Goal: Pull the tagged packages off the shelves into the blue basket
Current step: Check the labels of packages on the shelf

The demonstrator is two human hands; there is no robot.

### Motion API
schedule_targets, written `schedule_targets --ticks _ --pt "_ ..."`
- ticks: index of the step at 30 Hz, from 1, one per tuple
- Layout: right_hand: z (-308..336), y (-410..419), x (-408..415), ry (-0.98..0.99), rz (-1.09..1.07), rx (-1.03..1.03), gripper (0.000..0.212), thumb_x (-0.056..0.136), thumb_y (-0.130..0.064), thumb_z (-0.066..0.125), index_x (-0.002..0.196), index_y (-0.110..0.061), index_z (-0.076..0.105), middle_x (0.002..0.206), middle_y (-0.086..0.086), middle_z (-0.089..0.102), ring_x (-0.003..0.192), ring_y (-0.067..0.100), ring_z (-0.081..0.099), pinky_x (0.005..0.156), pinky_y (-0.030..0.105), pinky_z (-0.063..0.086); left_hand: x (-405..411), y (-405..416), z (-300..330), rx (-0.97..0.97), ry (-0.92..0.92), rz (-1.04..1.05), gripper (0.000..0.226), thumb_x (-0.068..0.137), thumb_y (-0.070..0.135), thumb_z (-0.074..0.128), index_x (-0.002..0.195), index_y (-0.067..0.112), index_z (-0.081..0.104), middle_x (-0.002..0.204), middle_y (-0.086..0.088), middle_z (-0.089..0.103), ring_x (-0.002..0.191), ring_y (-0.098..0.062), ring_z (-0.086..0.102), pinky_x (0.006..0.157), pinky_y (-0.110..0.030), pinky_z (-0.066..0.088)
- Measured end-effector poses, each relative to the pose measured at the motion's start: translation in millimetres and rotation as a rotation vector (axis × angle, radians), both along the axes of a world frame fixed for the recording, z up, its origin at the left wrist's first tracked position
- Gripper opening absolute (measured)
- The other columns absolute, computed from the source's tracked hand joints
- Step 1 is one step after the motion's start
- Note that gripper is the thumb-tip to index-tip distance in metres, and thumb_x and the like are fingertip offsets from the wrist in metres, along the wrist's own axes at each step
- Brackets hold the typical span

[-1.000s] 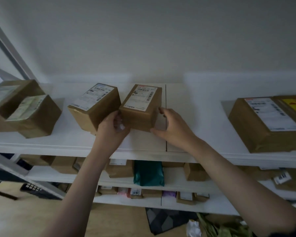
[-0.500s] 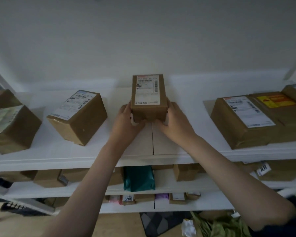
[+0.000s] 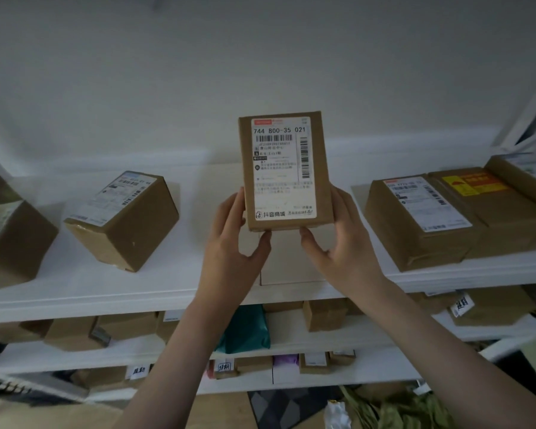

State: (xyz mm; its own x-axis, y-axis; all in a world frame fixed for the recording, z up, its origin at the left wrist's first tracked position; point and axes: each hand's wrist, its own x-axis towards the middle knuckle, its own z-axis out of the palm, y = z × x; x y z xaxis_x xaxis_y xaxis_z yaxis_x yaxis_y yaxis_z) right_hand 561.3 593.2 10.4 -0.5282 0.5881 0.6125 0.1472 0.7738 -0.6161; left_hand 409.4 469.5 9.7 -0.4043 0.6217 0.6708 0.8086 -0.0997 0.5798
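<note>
Head view: package (image 3: 283, 171) held upright above the top shelf (image 3: 167, 283), long axis running twelve to six, label facing camera. Left hand (image 3: 232, 243) gripping its lower edge from nine o'clock, right hand (image 3: 342, 239) from three, fingers curled around both sides. Blue basket not in view.

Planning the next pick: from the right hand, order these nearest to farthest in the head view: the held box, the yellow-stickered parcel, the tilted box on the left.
1. Held box: gripped by the right hand.
2. Yellow-stickered parcel: right, top shelf.
3. Tilted box: left, beyond the left hand.
</note>
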Motion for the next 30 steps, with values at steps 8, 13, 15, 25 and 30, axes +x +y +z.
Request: schedule_targets --ticks 8,13,15,25,30 --pt "-10.4 5.5 1.4 -0.105 0.034 -0.059 0.069 0.091 -0.031 0.069 0.152 -0.021 0.038 0.143 -0.009 0.045 0.121 -0.006 0.048 0.094 0.004 0.041 -1.4 -3.4 -12.2 -0.109 -0.09 0.001 0.068 0.088 0.016 0.075 0.149 0.018 0.044 0.14 0.007 0.05 0.124 -0.01 0.055 0.102 -0.027 0.051" --pt "-26.9 0.0 -6.5 -0.204 0.106 -0.136 0.065 0.092 -0.031 0.07 0.149 -0.025 0.04 0.138 -0.008 0.049 0.111 -0.012 0.046 0.089 -0.003 0.037 -12.9 -17.4 -29.5 -0.25 -0.144 0.038 0.073 0.085 0.02 0.076 0.15 0.022 0.044 0.136 0.008 0.052 0.119 -0.003 0.055 0.102 -0.024 0.051" --pt "-29.6 -2.5 -11.8 -0.224 0.137 -0.157 0.063 0.091 -0.031 0.071 0.147 -0.028 0.041 0.133 -0.009 0.051 0.102 -0.011 0.051 0.084 -0.002 0.04 -16.7 -24.2 -32.0 -0.301 -0.159 0.065 0.074 0.084 0.02 0.076 0.15 0.023 0.043 0.135 0.008 0.051 0.116 -0.004 0.055 0.099 -0.02 0.048" --pt "-25.3 -24.9 -70.5 -0.416 0.209 0.003 0.066 0.091 -0.039 0.069 0.148 -0.025 0.039 0.124 -0.005 0.054 0.096 0.005 0.056 0.079 0.013 0.042 -55.6 -69.7 -29.7 -0.382 -0.251 0.19 0.061 0.083 0.023 0.074 0.14 0.026 0.053 0.126 0.011 0.053 0.109 -0.002 0.057 0.089 -0.018 0.052" --pt "-21.9 -39.8 -103.7 -0.462 0.245 0.014 0.063 0.091 -0.041 0.068 0.146 -0.026 0.04 0.122 -0.003 0.055 0.093 0.009 0.059 0.079 0.02 0.049 -77.7 -90.3 -27.2 -0.363 -0.207 0.236 0.056 0.085 0.03 0.076 0.136 0.034 0.055 0.124 0.014 0.057 0.107 0.0 0.058 0.088 -0.021 0.053"
